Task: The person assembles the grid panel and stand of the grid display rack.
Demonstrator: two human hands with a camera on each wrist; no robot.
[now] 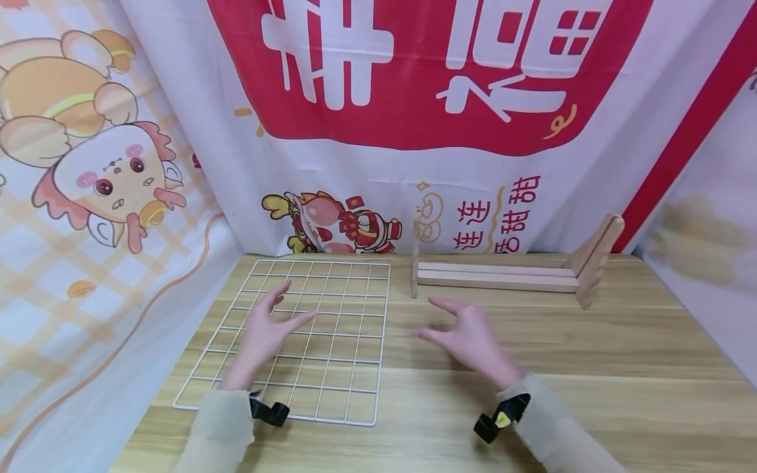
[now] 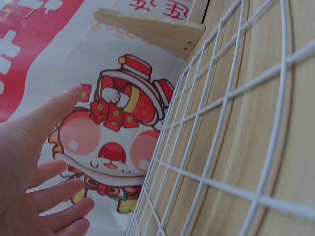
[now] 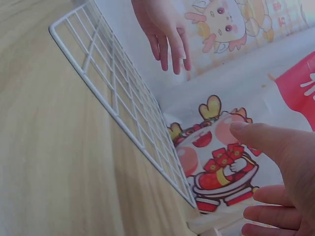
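Observation:
A white wire grid panel (image 1: 340, 336) lies flat on the left half of the wooden table. Over it hovers my left hand (image 1: 264, 335), thumb and fingers spread apart, holding nothing. To the right of the panel my right hand (image 1: 473, 338) hangs above bare wood, its thumb and fingers also apart and nothing between them. Behind that hand, near the table's back edge, stands a light wooden rack (image 1: 497, 277) with slats between two end pieces. In the left wrist view the grid panel (image 2: 221, 103) runs beside the left hand (image 2: 37, 172) without contact.
A white cloth with a red print (image 1: 414, 79) hangs along the table's back edge. Another cloth with a cartoon animal (image 1: 112, 171) covers the left side. Small black cameras are strapped to both wrists. Wooden tabletop (image 1: 639, 368) extends to the right.

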